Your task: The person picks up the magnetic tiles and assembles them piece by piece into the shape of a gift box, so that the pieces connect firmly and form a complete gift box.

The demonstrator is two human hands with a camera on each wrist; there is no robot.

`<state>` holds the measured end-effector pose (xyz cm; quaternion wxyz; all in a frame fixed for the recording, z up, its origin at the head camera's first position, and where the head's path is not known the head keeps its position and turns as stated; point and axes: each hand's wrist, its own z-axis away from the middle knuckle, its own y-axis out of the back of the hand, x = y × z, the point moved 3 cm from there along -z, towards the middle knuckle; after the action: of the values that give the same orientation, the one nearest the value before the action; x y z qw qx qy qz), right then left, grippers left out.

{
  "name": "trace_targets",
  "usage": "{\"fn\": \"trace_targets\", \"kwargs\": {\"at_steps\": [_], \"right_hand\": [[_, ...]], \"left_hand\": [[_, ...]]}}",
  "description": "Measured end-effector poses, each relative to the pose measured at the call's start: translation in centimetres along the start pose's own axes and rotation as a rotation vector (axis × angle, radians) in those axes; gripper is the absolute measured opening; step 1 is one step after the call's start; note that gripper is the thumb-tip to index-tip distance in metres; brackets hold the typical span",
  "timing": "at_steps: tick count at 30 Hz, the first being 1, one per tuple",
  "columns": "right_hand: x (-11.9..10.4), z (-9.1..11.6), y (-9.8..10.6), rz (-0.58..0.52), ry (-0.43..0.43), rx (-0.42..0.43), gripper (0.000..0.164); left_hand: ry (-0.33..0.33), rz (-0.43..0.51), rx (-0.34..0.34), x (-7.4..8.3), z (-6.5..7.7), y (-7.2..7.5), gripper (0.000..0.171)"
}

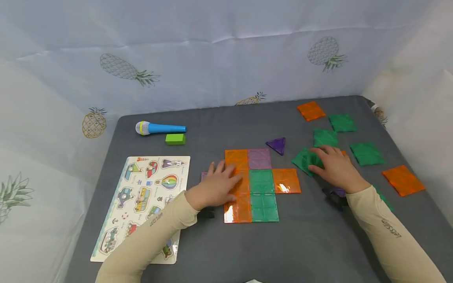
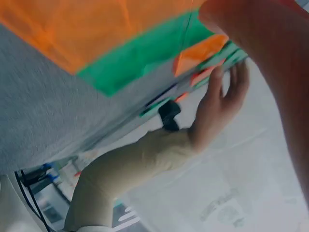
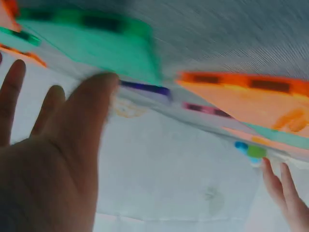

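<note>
Orange tiles [image 1: 236, 157], edge to edge with green squares [image 1: 263, 181] and a pink tile [image 1: 259, 158], lie mid-bench [image 1: 304, 243]. Left hand [image 1: 216, 186] rests across the orange, fingers spread. Bare strip of bench between this block and the green tile [image 1: 300, 160] pinched by the right hand [image 1: 332, 167]. Loose orange square [image 1: 403, 180] near right edge. Second pink tile [image 1: 203, 175] mostly behind left hand; purple piece [image 1: 339, 192] at right wrist hard to make out; white object [image 1: 253, 281] cut off below. Bench grey, pineapple-print curtain [image 1: 212, 70] behind.
</note>
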<state>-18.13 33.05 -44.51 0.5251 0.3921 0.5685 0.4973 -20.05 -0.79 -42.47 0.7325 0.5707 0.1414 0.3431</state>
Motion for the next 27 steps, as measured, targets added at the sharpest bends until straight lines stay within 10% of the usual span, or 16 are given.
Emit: {"fn": "trace_targets", "kwargs": {"at_steps": [8, 15, 21, 27], "right_hand": [[2.7, 1.4, -0.1, -0.086, -0.175, -0.065, 0.074], [4.7, 3.9, -1.0, -0.111, -0.319, -0.088, 0.084], [5.1, 4.5, -0.3, -0.081, -0.286, 0.007, 0.073], [4.9, 4.6, 0.5, -0.084, -0.264, 0.011, 0.073]], "left_hand": [[-0.155, -0.068, -0.077, 7.0, -9.3, 1.8, 0.066], [0.022, -0.093, 0.033, 13.2, -18.4, 1.2, 0.076], [0.038, -0.074, 0.130, 15.5, -20.5, 0.7, 0.055], [-0.085, 0.043, 0.163, 14.7, -19.2, 2.1, 0.058]]}}
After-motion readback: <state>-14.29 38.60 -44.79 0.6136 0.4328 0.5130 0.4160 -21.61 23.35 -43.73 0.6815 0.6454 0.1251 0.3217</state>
